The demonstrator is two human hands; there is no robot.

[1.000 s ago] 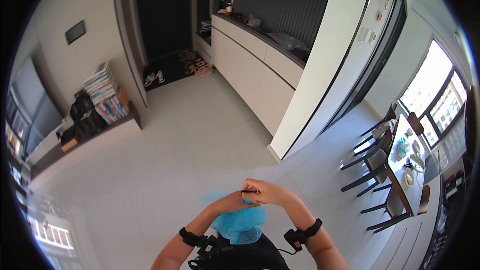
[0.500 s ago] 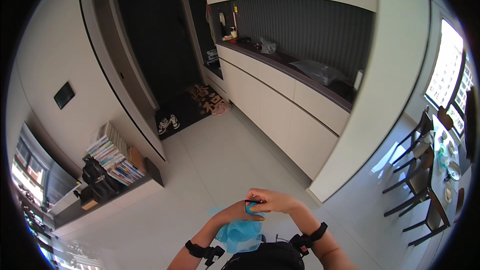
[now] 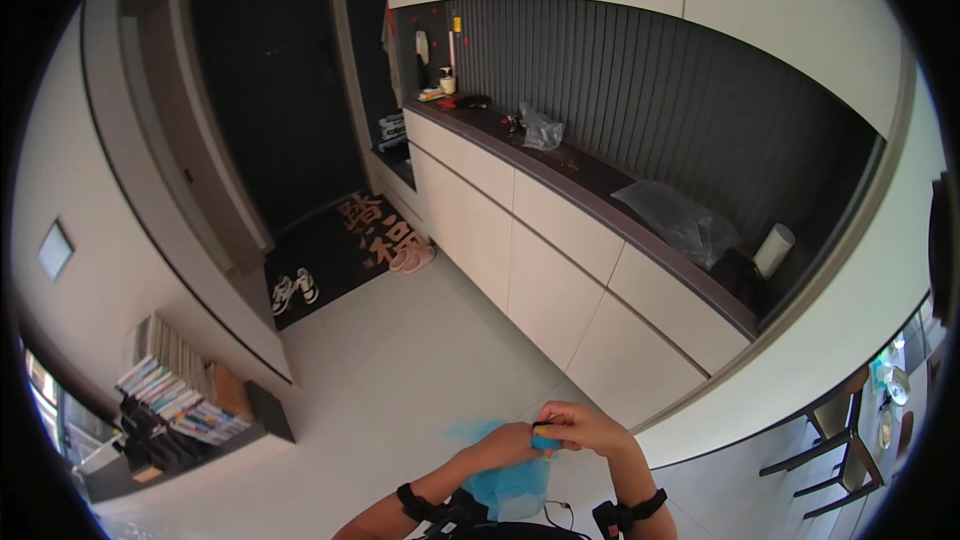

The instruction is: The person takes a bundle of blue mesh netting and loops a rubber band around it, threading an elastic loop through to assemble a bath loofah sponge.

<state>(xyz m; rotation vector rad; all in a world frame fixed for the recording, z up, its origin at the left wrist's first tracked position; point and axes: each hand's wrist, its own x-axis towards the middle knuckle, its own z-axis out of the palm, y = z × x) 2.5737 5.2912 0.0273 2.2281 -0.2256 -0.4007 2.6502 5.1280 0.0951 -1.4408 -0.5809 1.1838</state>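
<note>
Both my hands meet low in the view, in front of my body. My left hand (image 3: 512,440) is closed on a light blue sheer material (image 3: 512,492), which hangs below the wrist and shows beyond it too. My right hand (image 3: 582,428) comes in from the right, its fingers bent and pinching a small bunched blue part (image 3: 543,440) of that material at my left hand's fingers. A dark strip and a touch of yellow show at this pinch. My left fingertips are mostly hidden behind the right hand.
A long cabinet (image 3: 468,202) runs along the right, with a clear plastic bag (image 3: 680,224) and a white cylinder (image 3: 774,250) on its counter. Shoes (image 3: 296,290) and pink slippers (image 3: 412,258) rest on the doormat (image 3: 335,255). Books (image 3: 185,390) fill a low shelf at left.
The view has shifted right, closer to the cabinet. My hands stay together at the blue material and sit slightly further right in the picture; the right hand still pinches.
</note>
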